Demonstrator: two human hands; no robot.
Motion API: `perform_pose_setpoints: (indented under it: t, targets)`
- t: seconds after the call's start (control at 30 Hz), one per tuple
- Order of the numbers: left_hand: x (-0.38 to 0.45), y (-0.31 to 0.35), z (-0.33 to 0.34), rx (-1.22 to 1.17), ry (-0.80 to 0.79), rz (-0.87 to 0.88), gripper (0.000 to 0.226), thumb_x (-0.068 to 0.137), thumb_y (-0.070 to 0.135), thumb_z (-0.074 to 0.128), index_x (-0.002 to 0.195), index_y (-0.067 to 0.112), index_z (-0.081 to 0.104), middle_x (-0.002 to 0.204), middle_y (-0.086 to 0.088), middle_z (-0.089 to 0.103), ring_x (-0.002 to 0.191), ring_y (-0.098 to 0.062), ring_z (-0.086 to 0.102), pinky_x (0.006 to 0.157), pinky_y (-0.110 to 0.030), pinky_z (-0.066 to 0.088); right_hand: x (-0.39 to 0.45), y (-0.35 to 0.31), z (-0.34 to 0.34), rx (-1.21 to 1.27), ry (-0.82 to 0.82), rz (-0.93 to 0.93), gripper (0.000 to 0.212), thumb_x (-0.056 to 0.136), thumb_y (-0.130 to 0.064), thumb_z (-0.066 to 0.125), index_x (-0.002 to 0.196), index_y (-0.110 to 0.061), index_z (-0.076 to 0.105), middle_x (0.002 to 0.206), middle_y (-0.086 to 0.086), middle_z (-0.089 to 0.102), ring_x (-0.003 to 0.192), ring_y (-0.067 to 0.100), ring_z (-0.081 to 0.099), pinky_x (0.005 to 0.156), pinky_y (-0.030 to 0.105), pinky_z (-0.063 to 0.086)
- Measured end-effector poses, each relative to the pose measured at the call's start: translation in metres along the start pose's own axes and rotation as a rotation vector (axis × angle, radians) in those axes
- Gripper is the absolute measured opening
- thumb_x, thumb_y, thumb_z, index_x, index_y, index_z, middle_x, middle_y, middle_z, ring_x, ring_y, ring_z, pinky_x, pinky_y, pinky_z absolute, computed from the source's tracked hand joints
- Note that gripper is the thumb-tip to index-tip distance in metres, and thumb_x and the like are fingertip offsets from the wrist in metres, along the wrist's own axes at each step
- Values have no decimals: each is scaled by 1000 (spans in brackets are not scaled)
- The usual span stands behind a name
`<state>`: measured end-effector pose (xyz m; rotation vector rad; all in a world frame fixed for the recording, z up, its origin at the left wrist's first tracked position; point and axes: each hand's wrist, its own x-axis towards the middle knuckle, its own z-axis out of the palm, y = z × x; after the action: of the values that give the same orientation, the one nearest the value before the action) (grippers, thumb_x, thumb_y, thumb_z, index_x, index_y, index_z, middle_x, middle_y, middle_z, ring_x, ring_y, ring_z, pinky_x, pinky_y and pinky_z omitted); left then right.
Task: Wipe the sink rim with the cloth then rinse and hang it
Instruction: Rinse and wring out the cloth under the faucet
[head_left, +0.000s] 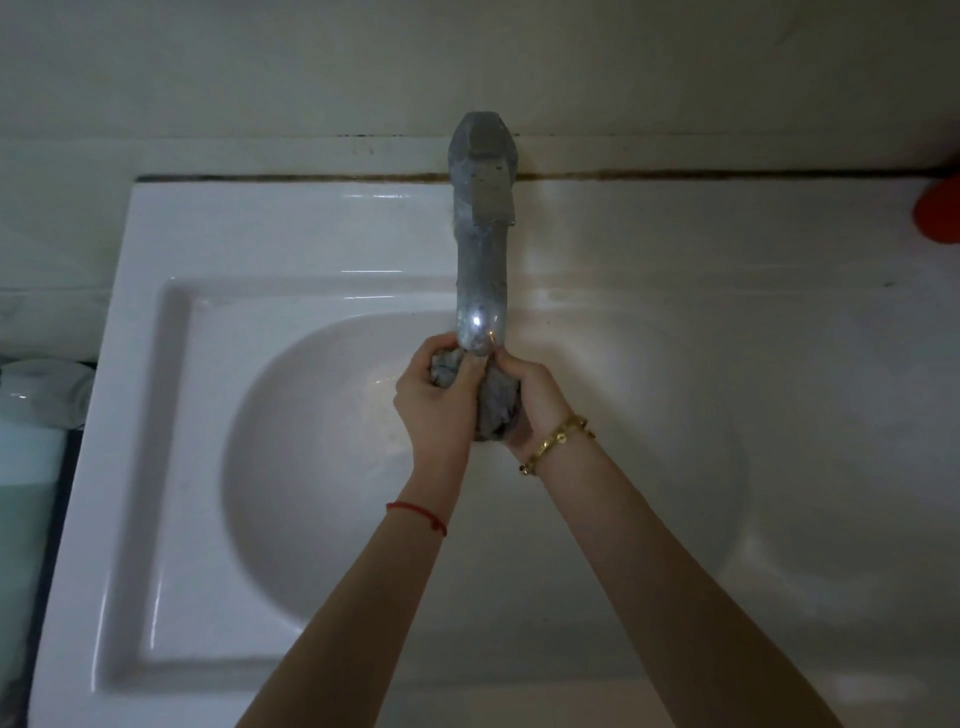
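Note:
A grey cloth (493, 405) is bunched up between both hands, right under the spout of the grey metal tap (480, 249). My left hand (436, 400) grips its upper left part with curled fingers. My right hand (535, 395) grips the rest, which hangs down along the palm. Both hands are over the bowl of the white sink (156, 415). I cannot tell whether water is running.
The sink's flat rim (234, 239) runs round the bowl. A red object (943, 208) sits at the right edge on the counter. Pale containers (36, 395) stand left of the sink. The wall is right behind the tap.

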<state>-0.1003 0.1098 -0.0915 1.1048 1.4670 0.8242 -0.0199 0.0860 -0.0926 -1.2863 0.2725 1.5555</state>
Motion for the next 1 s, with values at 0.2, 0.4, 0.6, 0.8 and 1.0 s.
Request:
perform_pose_setpoints:
  t: [0.2,0.4,0.6,0.8,1.0]
  targets:
    - [-2,6,12,1,-60,151,16,84,24,67,76,11,66,66,-2,65,65,-15,65,59,-26,54,12,3,20,-153,352,-140,34,87,-43,53,74,-15,67,78,4,69,77,24,66,75,35,53]
    - [11,8,18,-72,33,36,44,89,4,60,52,27,51,43,15,45,45,1,40,46,-14,35,26,12,24,-353,429,-370,35,94,-19,41,60,-22,48,63,-3,51,64,18,52,69,34,46]
    - [18,14,20,-399,217,-473,36,84,8,54,51,9,39,39,2,38,35,-11,38,41,-19,35,21,27,9,-689,421,-860,46,86,-15,40,40,-22,38,38,-13,36,39,5,39,47,26,28]
    - [13,18,11,-551,66,-601,30,90,16,63,61,14,56,47,3,57,44,-11,58,46,-18,48,14,21,-6,-372,283,-585,11,91,-26,56,82,-19,54,78,3,63,74,14,61,66,31,50]
    - [-3,4,8,28,-28,60,29,79,24,80,102,21,62,91,5,70,83,-4,67,71,-17,55,4,-4,-2,2,53,-6,49,95,-43,49,120,-3,62,119,16,66,108,28,63,103,42,45]
